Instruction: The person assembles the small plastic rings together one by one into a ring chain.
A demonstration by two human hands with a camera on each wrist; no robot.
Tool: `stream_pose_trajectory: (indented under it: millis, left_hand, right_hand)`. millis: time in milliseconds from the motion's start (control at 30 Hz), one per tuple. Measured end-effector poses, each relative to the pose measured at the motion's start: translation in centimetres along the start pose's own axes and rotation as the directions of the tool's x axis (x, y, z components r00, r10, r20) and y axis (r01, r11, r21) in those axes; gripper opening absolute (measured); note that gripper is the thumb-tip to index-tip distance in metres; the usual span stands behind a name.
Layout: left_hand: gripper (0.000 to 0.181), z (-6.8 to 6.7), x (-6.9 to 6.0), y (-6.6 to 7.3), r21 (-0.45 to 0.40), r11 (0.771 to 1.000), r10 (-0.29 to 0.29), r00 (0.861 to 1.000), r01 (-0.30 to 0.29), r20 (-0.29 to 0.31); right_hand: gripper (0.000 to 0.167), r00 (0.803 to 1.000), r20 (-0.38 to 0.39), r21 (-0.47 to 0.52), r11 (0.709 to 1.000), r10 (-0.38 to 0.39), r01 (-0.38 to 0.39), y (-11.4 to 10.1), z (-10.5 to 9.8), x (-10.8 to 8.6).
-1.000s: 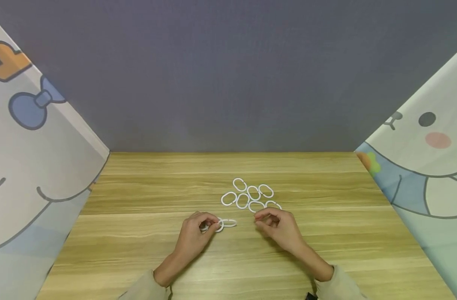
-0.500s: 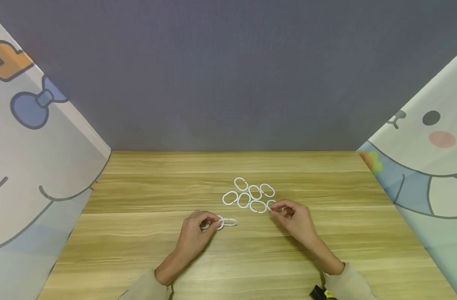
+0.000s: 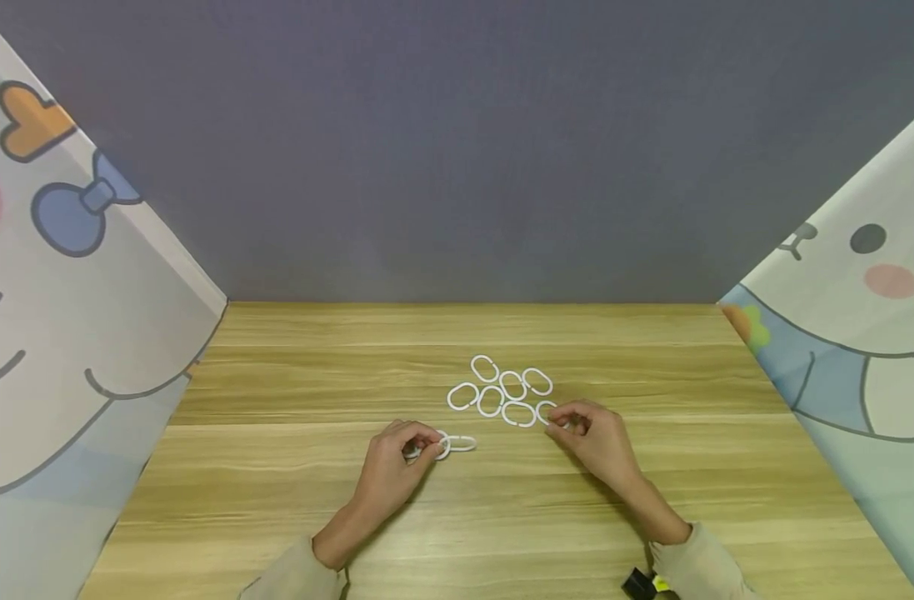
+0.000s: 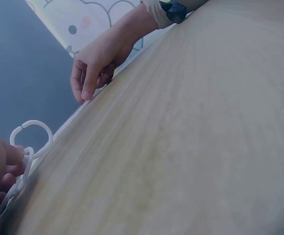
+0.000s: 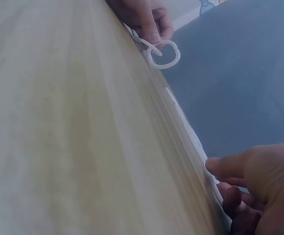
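Between thumb and fingers my left hand [image 3: 398,458] pinches a short chain of white oval links, and one linked ring [image 3: 464,443] sticks out to the right of it. In the left wrist view that ring [image 4: 50,133] stands up beside the fingertips. My right hand [image 3: 595,437] has its thumb and fingertips at the rightmost loose ring [image 3: 544,406], whose right part they hide. Seen from the right wrist, the right hand [image 5: 259,186] reaches down to the table edge line; its contact with the ring is hidden there.
Several loose white rings [image 3: 518,414] lie in a cluster on the wooden table [image 3: 314,367], beyond and between the hands. A grey panel [image 3: 457,167] rises behind the table, with cartoon-printed sheets [image 3: 149,333] at both sides. A black object [image 3: 638,585] is at the right cuff.
My right hand has moved right, from in front of the cluster to the rightmost loose ring, and its fingertips have come closer together. The left hand keeps its hold on the chain.
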State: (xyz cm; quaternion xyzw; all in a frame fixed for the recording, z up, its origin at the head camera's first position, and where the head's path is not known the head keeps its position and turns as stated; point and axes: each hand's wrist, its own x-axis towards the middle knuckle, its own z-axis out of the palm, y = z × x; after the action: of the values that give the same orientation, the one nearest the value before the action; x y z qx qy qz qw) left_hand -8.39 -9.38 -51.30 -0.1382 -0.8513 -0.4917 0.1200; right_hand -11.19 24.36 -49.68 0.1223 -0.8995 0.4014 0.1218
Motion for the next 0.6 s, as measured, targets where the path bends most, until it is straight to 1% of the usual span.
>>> stream_pose_trajectory:
  millis: [133, 233, 367, 433, 533, 600]
  left_hand:
    - [0.018, 0.03, -0.02, -0.03, 0.000, 1.000, -0.006, 1.000, 0.006, 0.009]
    - [0.017, 0.03, -0.04, -0.10, 0.006, 1.000, 0.002, 1.000, -0.002, 0.008]
    - [0.018, 0.03, -0.06, -0.17, 0.017, 0.999, 0.027, 1.000, -0.027, -0.001]
    - [0.018, 0.03, -0.05, -0.18, 0.018, 0.999, 0.030, 1.000, -0.030, -0.002]
    - [0.019, 0.02, -0.03, -0.16, 0.014, 1.000, 0.020, 1.000, -0.020, 0.002]
    - [0.019, 0.01, -0.03, -0.13, 0.009, 1.000, 0.012, 1.000, -0.013, 0.005]
  right_hand:
    - [0.021, 0.999, -0.005, -0.044, 0.999, -0.032, 0.032, 0.07, 0.01, -0.10]
    - [0.021, 0.999, -0.002, -0.073, 0.996, -0.051, 0.050, 0.12, -0.03, -0.13]
    - [0.019, 0.998, 0.028, -0.090, 0.994, -0.052, 0.054, 0.19, -0.09, -0.06]
    - [0.018, 0.998, 0.047, -0.095, 0.994, -0.051, 0.056, 0.19, -0.10, -0.01]
    - [0.017, 0.997, 0.060, -0.100, 0.993, -0.057, 0.063, 0.15, -0.10, 0.05]
    - [0.017, 0.997, 0.051, -0.094, 0.993, -0.062, 0.066, 0.09, -0.09, 0.07]
